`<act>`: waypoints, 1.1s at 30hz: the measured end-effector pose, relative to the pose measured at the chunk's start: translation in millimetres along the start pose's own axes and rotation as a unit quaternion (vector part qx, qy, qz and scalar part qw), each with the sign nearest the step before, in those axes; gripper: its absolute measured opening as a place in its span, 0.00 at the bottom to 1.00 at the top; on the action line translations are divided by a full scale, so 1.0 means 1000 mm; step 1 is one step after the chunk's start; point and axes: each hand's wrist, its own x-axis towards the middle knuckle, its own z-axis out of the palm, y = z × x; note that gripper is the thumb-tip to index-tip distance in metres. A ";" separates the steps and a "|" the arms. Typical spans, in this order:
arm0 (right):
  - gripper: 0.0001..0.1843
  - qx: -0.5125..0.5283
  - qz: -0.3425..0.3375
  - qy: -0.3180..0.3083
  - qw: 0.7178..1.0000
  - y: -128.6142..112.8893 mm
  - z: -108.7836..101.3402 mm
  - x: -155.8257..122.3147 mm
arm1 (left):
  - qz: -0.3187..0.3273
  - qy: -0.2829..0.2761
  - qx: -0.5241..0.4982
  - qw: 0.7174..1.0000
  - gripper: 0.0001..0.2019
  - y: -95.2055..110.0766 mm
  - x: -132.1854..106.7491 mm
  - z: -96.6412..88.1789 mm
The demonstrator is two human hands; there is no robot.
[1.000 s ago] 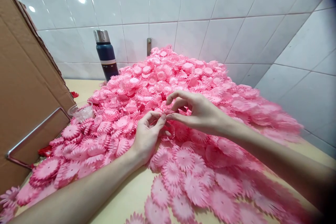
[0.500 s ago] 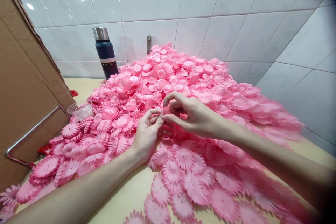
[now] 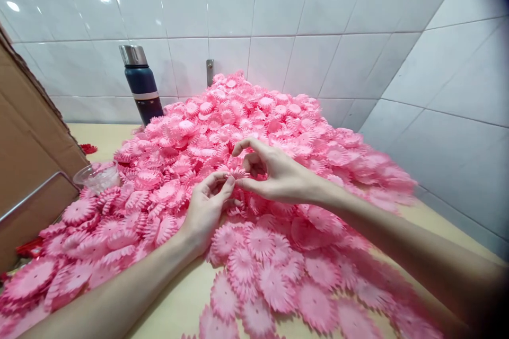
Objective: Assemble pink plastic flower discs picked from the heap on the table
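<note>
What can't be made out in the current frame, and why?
Head view: full shape of the pink piece, partly covered by the left hand and right hand.
Head view: part of the bottle's base, hidden behind the pink pile.
Head view: the rest of the cardboard, cut off by the left edge.
Head view: the clear cup's contents, too small and blurred.

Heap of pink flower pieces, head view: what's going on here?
A person's bare left hand seems to pinch a small pink flower piece with a fringed edge. The bare right hand is right beside it, fingers curled; whether it grips too is unclear. They work in front of a large heap of pink fringed flower pieces spread over a pale yellow table. A dark blue bottle with a silver cap stands at the back left.
</note>
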 end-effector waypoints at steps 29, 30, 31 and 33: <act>0.16 0.005 -0.033 -0.011 0.999 0.003 -0.002 0.001 | -0.033 0.024 0.018 0.999 0.12 0.001 0.001 -0.002; 0.16 0.019 -0.022 -0.024 0.999 0.003 -0.001 0.000 | -0.032 0.028 0.011 0.999 0.12 0.000 0.001 -0.002; 0.17 0.029 -0.014 -0.036 0.999 0.002 -0.001 -0.001 | -0.030 0.031 0.003 0.999 0.12 0.000 0.002 -0.002; 0.17 0.036 -0.009 -0.050 0.998 0.001 0.001 -0.002 | -0.025 0.035 -0.013 0.999 0.12 0.000 0.002 -0.002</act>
